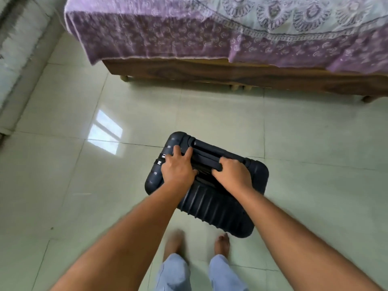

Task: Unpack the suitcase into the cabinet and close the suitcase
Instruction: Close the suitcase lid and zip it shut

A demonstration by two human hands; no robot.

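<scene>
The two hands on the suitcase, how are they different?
The left hand rests on top of the suitcase with its fingers spread; the right hand curls its fingers around the handle. The left hand is near the suitcase's corner, the right nearer the middle. Both touch the suitcase.

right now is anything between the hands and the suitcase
No. Both hands are already on the upright suitcase: the left hand rests with spread fingers on its top, and the right hand curls round the top handle. The cabinet is not in view.
</scene>
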